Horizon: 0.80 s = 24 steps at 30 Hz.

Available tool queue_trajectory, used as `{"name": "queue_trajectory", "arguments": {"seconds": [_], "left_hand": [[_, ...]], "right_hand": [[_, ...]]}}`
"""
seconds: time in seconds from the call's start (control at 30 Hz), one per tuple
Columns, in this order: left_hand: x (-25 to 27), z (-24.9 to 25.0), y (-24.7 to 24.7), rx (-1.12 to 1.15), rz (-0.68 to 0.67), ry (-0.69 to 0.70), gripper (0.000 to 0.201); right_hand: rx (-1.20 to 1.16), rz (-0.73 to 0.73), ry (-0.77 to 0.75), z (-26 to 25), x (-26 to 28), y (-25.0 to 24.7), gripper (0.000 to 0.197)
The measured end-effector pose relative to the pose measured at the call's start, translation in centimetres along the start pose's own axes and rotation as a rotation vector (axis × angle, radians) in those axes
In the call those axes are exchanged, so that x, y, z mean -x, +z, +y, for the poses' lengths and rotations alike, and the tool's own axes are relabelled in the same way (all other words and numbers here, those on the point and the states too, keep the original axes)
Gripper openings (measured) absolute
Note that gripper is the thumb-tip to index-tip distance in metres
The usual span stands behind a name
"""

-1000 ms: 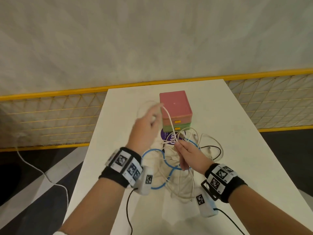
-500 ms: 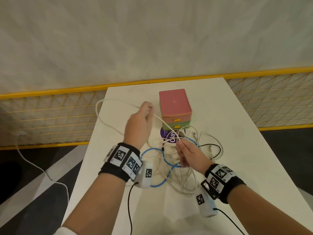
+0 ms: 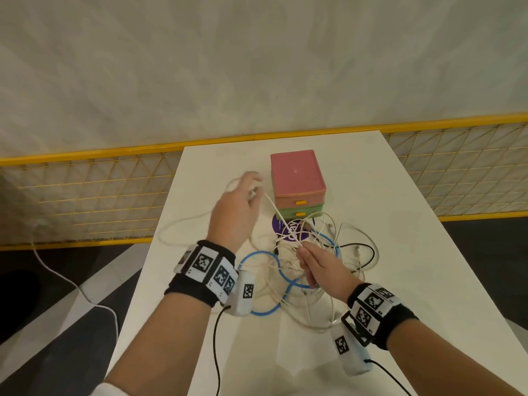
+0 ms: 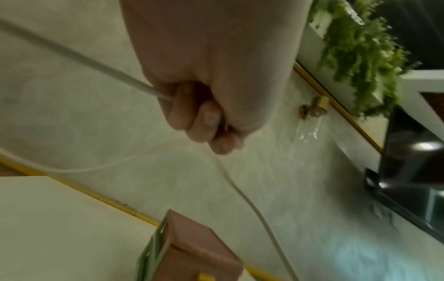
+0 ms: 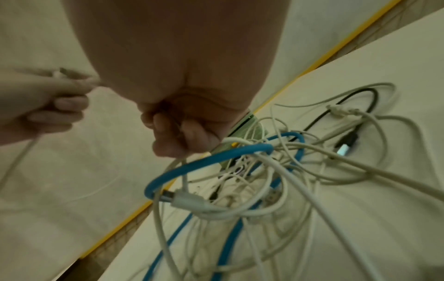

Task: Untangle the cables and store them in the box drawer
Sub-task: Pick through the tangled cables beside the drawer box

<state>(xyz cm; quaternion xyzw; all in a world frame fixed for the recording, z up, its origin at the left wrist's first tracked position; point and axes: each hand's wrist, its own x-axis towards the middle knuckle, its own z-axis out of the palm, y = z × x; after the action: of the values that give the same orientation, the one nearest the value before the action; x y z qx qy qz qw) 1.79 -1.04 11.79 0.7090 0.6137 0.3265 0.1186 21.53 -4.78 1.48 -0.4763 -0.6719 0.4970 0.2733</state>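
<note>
Your left hand (image 3: 238,207) is raised just left of the box (image 3: 297,178), its grip curled tight around a white cable (image 3: 281,221); the left wrist view shows the fingers (image 4: 206,121) folded over the cord where it enters the fist. From there the cable runs taut, down past the front of the box, to your right hand (image 3: 321,265), whose grip pinches the same strand in front of the box, above the tangle of cables (image 3: 320,261). That tangle lies on the white table (image 3: 414,252) directly in front of the box and holds several white cords, a blue cable (image 3: 258,257) looping out toward you, and a thin black cable (image 3: 361,247) on its far right side. A slack loop of the white cable trails off the table's left edge, left of the box. The box sits toward the far end of the table, pink section on top, green below, both drawers closed, with yellow tabs (image 3: 300,202) facing you. A purple disc (image 3: 288,227) lies partly under the cords at the foot of the box.
</note>
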Motion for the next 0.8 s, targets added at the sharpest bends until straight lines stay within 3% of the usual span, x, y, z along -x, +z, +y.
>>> {"name": "queue_trajectory", "arguments": {"seconds": [0.1,0.17,0.4,0.53,0.6,0.8], "left_hand": [[2.2,0.9,2.4,-0.126,-0.403,0.129,0.026],[2.9,0.6,3.5,-0.186,-0.510,0.145,0.033],[1.2,-1.1,2.3,-0.314,-0.228,0.075,0.035],[2.8,0.0,3.9,-0.264,-0.439,0.119,0.033],[2.6,-0.1,4.0,-0.284,-0.451,0.125,0.035],[0.1,-0.5,0.9,-0.209,-0.120,0.026,0.028]], "right_hand": [[0.013,0.011,-0.039,-1.1,-0.4,0.2,0.033],[0.013,0.002,-0.051,-1.3,-0.4,0.2,0.031],[0.107,-0.045,-0.045,0.4,-0.9,0.1,0.030],[0.160,-0.034,-0.090,-0.2,-1.2,0.0,0.028],[0.205,-0.060,-0.085,-0.1,-1.2,-0.2,0.025],[0.484,-0.135,0.045,1.3,-0.5,-1.7,0.027]]}}
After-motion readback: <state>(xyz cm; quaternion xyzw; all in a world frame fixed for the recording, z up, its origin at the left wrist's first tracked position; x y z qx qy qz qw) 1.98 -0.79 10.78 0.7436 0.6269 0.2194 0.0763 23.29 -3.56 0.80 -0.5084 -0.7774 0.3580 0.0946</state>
